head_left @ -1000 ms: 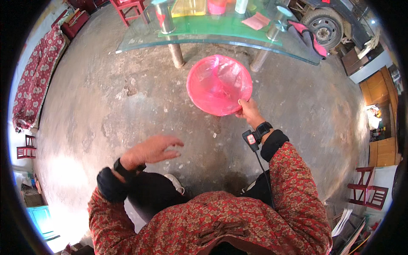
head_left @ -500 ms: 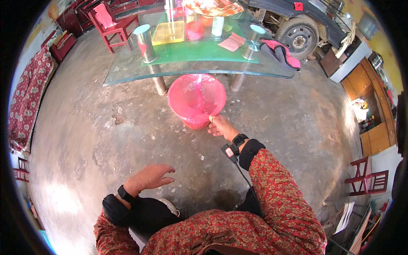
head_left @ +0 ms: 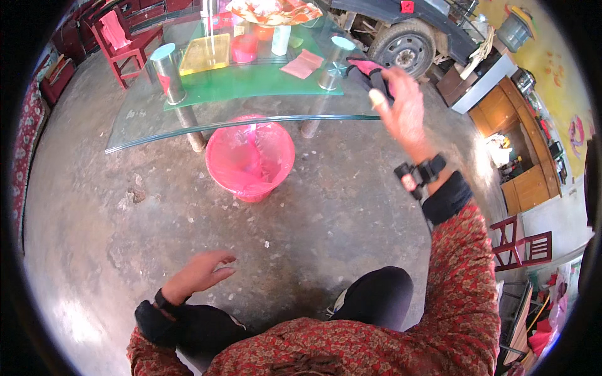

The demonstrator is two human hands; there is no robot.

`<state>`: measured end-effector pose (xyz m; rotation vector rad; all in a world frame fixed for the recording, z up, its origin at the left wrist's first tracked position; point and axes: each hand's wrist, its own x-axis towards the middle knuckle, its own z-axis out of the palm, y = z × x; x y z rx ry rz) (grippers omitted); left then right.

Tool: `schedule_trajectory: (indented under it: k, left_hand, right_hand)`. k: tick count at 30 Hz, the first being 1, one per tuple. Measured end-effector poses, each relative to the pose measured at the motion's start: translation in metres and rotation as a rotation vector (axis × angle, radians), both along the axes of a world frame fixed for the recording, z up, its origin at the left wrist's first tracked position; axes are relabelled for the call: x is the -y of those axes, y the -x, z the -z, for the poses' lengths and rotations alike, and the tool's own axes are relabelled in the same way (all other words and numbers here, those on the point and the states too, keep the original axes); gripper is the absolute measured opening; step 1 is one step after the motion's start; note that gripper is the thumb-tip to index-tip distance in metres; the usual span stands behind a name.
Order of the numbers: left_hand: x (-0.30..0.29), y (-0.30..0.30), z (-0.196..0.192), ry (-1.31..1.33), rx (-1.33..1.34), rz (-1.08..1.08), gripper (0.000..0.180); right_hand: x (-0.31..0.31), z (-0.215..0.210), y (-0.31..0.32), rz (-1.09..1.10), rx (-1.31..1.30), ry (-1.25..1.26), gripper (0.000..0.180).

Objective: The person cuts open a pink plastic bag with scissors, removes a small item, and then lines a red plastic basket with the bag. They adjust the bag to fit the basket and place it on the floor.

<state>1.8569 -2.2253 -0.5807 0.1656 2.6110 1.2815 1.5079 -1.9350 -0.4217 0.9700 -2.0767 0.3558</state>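
Note:
My right hand (head_left: pixel 404 113) is raised at the glass table's right corner, thumb and fingers apart. It overlaps a dark grey and pink cloth item (head_left: pixel 370 76) lying there; whether they touch I cannot tell. My left hand (head_left: pixel 204 271) hovers above my left knee, holding nothing, its fingers loosely stretched and thumb apart. On the floor at the table's near edge stands a pink bucket (head_left: pixel 221 168) with a thin plastic bag (head_left: pixel 241 147) inside. Part of the bucket's far rim shows through the glass.
The glass table (head_left: pixel 144 128) carries a yellow tray (head_left: pixel 207 53), a pink container (head_left: pixel 244 49), a white cup (head_left: pixel 281 41), a folded pink cloth (head_left: pixel 303 64) and metal posts. A red chair (head_left: pixel 125 53), a vehicle wheel (head_left: pixel 403 51) and a wooden cabinet (head_left: pixel 523 182) surround the floor.
My right hand has left the bucket's rim and moved up and right to the dark and pink cloth item. My left hand keeps nearly the same pose. The view has shifted right.

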Motion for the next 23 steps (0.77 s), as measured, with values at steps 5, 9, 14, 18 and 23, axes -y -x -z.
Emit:
schedule_trajectory:
  k: [5, 9, 14, 18, 23]
  left_hand:
    - [0.010, -0.071, -0.061, 0.245, 0.199, -0.156, 0.025]
    - [-0.053, -0.110, -0.093, 0.454, -0.025, -0.261, 0.022]
    - [-0.068, -0.115, -0.104, 0.370, 0.150, -0.407, 0.021]
    - [-0.069, -0.122, -0.107, 0.330, 0.271, -0.380, 0.022]
    - [-0.089, -0.133, -0.127, 0.472, 0.511, -0.314, 0.033]
  right_hand:
    - [-0.001, 0.004, 0.065, 0.184, 0.359, -0.125, 0.050]
    - [-0.003, 0.011, 0.074, 0.070, 0.408, -0.220, 0.033]
    - [0.009, 0.001, 0.050, -0.036, 0.341, -0.242, 0.027]
    - [0.015, -0.021, 0.026, -0.095, 0.489, -0.289, 0.025]
    - [-0.022, -0.044, -0.030, -0.093, 1.033, -0.618, 0.023]
